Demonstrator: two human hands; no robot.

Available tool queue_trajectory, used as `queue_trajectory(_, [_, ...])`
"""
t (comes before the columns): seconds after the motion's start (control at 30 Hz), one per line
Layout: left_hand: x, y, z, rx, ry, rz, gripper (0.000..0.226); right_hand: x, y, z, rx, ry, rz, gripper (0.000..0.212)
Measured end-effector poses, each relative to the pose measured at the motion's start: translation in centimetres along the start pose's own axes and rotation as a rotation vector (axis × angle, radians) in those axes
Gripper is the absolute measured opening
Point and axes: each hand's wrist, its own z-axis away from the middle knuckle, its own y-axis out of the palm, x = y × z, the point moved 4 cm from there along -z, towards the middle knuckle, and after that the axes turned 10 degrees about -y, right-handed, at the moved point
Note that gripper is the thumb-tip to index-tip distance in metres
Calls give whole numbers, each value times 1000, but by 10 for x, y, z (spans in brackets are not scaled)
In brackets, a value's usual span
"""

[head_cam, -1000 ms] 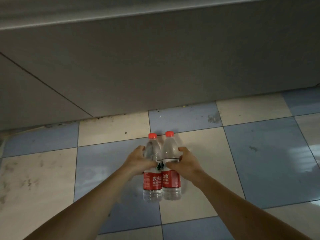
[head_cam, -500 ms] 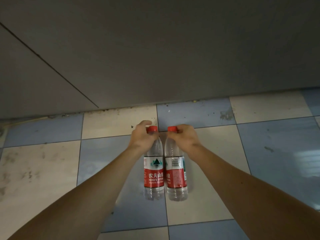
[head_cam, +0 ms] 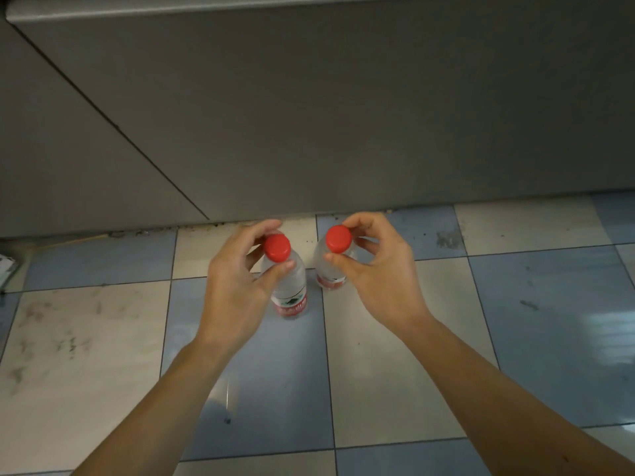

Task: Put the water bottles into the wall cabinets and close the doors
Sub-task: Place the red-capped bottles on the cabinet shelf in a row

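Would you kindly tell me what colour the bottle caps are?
Both caps are red, seen clearly in the head view.

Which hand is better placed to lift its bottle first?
Neither clearly. The left hand pinches the left bottle just below its red cap; the right hand grips the right bottle the same way. Both bottles look upright, slightly apart.

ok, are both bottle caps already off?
No. Both red caps, the left bottle's and the right bottle's, sit on their necks, with the left hand and right hand gripping just below them.
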Motion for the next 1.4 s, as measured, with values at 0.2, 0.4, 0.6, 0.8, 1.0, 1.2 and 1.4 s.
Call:
queue_trajectory(0.2, [0, -10, 15, -90, 139, -178, 54, 0, 3, 1, 29, -28, 85, 42])
queue_trajectory(0.4, [5, -4, 0, -29, 126, -222, 60, -39, 6, 12, 151, 87, 134, 80])
queue_trajectory(0.6, [57, 17, -9, 99, -57, -79, 95, -99, 16, 24, 189, 196, 156, 79])
queue_trajectory(0.8, [118, 48, -12, 122, -297, 137, 92, -120, 32, 21, 120, 192, 53, 78])
queue_trajectory(1.0, [111, 53, -17, 45, -311, 207, 73, -110, 32, 19, 58, 185, -3, 67])
queue_trajectory(1.2, [46, 6, 23, -18, -399, 248, 73, -22, 15, 40, 89, 231, -6, 67])
queue_trajectory(1.4, [-113, -105, 83, -70, -415, 258, 73, 179, 2, 40, 130, 232, -66, 63])
